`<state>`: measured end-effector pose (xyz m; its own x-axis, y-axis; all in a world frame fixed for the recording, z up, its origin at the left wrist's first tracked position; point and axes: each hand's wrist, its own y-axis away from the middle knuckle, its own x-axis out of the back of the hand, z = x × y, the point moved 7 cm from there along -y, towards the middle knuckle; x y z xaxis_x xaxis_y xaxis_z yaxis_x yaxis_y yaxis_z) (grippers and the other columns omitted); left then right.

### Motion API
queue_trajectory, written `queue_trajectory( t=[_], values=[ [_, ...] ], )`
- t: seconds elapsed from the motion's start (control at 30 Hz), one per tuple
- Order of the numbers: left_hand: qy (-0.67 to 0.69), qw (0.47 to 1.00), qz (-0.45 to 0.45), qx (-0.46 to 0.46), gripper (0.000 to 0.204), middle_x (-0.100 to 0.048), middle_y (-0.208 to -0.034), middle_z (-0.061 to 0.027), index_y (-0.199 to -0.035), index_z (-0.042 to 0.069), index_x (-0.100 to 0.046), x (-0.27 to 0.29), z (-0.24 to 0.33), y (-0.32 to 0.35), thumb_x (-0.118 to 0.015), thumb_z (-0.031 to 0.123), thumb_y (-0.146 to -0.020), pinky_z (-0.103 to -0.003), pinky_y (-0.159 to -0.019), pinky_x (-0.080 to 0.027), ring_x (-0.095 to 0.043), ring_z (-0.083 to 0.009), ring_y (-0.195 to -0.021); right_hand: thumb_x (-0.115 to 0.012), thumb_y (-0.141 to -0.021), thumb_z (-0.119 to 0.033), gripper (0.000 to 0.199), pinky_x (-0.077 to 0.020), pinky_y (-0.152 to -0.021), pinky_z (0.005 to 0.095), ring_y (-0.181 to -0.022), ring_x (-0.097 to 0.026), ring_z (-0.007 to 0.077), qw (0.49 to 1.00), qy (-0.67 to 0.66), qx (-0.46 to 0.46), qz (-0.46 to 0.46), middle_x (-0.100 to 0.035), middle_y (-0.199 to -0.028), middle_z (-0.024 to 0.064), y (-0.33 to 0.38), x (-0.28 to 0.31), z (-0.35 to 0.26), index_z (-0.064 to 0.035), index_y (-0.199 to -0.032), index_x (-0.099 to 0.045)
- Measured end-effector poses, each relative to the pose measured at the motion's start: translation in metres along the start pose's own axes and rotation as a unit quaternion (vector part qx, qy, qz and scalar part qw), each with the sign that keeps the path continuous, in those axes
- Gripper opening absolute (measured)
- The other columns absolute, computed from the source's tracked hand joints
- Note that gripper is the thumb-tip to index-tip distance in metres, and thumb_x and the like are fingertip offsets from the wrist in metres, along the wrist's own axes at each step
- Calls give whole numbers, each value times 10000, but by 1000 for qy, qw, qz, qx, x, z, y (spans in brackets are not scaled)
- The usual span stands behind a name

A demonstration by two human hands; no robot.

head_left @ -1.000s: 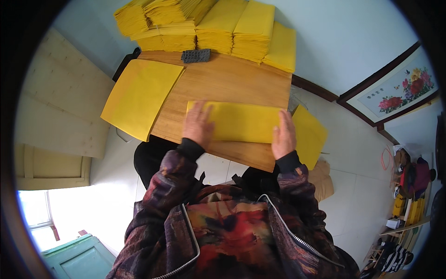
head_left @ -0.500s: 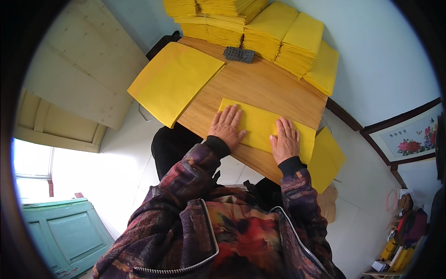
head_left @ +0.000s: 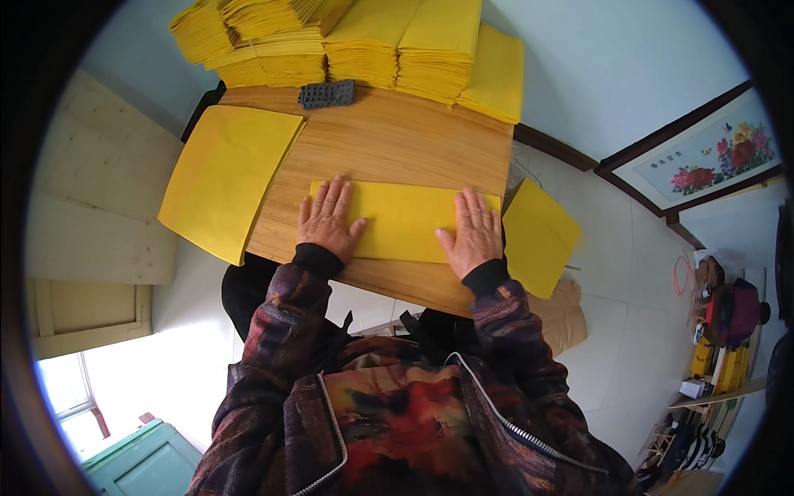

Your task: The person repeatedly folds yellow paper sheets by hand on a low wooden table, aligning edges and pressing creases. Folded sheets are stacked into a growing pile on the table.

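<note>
A folded yellow sheet (head_left: 399, 217), long and narrow, lies across the near part of the wooden table (head_left: 389, 149). My left hand (head_left: 331, 217) rests flat on its left end, fingers stretched forward and thumb apart. On the right end my right hand (head_left: 473, 227) presses down the same way, palm down with fingers out. Neither hand grips anything. To the left, a flat stack of large yellow sheets (head_left: 225, 169) reaches over the table's edge.
Tall piles of folded yellow sheets (head_left: 364, 50) line the table's back. A dark grey ridged block (head_left: 327, 94) sits before them. More yellow sheets (head_left: 542, 236) stand beyond the right edge, above a brown bag (head_left: 562, 318). A framed flower picture (head_left: 703, 157) leans at right.
The whole view has turned and shifted, so the table sits further left in it. Both hands stay flat on the folded sheet, which appears straighter across the view.
</note>
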<state>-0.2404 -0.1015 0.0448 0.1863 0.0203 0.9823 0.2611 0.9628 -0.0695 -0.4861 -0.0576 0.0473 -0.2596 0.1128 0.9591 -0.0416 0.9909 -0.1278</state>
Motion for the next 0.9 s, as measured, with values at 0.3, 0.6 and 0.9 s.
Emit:
queue_trajectory(
  t=[0.3,0.6,0.9],
  values=[
    [-1,1000,2,5,691,-254,-1529,-63,-1441,135,-329,1,-3,-1,-504,487,-872,-486,-1133,-154,-207,-261,-1414,-525,-894,-386,664,-180,-1103,548,-1387,-241,321,999,9,46,16,-325,-1467,162,-3,16,-46,5,-1396,-335],
    [-21,1000,16,-3,675,-244,-1534,-64,-1449,141,-316,3,-4,0,-500,460,-883,-479,-1125,-175,-201,-307,-1412,-543,-862,-495,806,-125,-1142,473,-1425,-139,313,999,4,-31,30,-188,-1533,158,1,-3,-2,-17,-1445,-257],
    [-8,1000,0,15,694,-219,-1543,-51,-1454,154,-307,1,-5,-1,-486,503,-882,-473,-1137,-150,-172,-298,-1422,-533,-867,-487,799,-80,-1136,522,-1432,-92,321,988,124,-94,-17,-192,-1529,158,-7,29,-17,11,-1430,-264]
  ],
)
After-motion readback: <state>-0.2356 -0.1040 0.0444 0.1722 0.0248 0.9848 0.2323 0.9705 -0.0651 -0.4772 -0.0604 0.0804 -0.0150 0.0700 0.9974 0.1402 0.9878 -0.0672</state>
